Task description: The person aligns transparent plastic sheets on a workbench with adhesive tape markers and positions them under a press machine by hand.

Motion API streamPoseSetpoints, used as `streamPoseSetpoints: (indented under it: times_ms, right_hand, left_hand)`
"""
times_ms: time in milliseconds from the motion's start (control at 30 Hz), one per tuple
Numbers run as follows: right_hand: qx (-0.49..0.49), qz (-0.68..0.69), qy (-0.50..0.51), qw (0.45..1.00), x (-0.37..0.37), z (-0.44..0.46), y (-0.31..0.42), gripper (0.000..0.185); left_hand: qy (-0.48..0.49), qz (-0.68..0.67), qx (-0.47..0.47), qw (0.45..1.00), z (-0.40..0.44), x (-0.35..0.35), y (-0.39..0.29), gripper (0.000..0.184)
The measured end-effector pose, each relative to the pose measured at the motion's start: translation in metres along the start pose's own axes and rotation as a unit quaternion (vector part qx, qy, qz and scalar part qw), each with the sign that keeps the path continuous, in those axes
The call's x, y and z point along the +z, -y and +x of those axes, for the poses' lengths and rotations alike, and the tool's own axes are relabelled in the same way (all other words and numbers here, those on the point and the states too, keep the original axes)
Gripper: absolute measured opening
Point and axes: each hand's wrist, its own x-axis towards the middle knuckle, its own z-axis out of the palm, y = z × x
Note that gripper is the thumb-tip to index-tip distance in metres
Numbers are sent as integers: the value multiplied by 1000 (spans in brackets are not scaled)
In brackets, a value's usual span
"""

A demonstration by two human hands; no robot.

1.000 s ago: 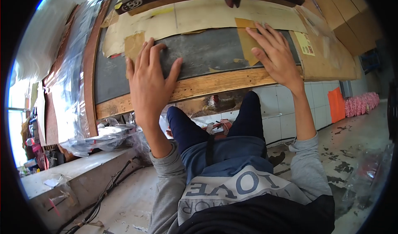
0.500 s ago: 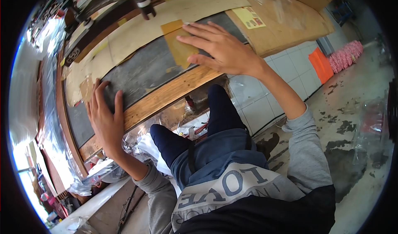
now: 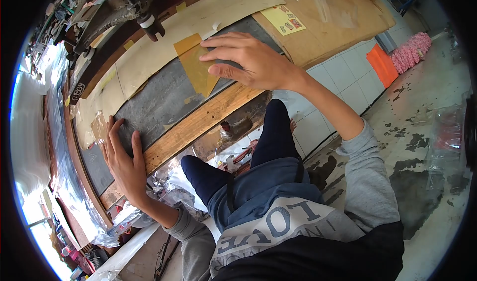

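My right hand (image 3: 248,59) is open, fingers stretched out over a see-through amber sheet (image 3: 191,67). Its fingertips lie at the sheet's right side; whether they press on it I cannot tell. The sheet lies flat across a dark grey board (image 3: 159,97) and overlaps a cream paper sheet (image 3: 134,77) behind it. Toward the board's left end rests my left hand (image 3: 121,156), its fingers spread and holding nothing. A piece of clear brownish tape (image 3: 99,128) is near its fingertips.
A metal machine arm with a forked tip (image 3: 153,30) hangs over the back. A wooden strip (image 3: 198,122) edges the board in front. Brown cardboard (image 3: 328,37) with a yellow sticker card (image 3: 283,20) lies right. Plastic film (image 3: 64,156) hangs at left.
The view has shifted a little, so the board and sheet appear further left. More of the machine arm shows. Both hands stay in nearly the same places, fingers still spread.
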Motion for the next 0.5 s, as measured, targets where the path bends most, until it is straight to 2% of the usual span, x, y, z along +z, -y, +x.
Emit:
streamPoseSetpoints:
  times_ms: [133, 233, 333, 367, 500]
  right_hand:
    - [5, -17, 29, 999, -3, 2, 0, 51]
    - [10, 29, 3, 1000, 0, 2, -1, 61]
    - [-4, 42, -4, 999, 3, 3, -3, 62]
    - [-9, 20, 13, 1000, 1, 3, -3, 51]
    - [-34, 32, -10, 999, 5, 3, -6, 53]
  left_hand:
    - [-2, 3, -2, 1000, 0, 1, 0, 35]
    - [4, -9, -10, 1000, 1, -1, -4, 35]
    - [10, -18, -10, 1000, 1, -1, -2, 35]
    - [11, -21, -9, 1000, 0, 0, 1, 35]
    - [15, -35, -10, 999, 1, -1, 0, 35]
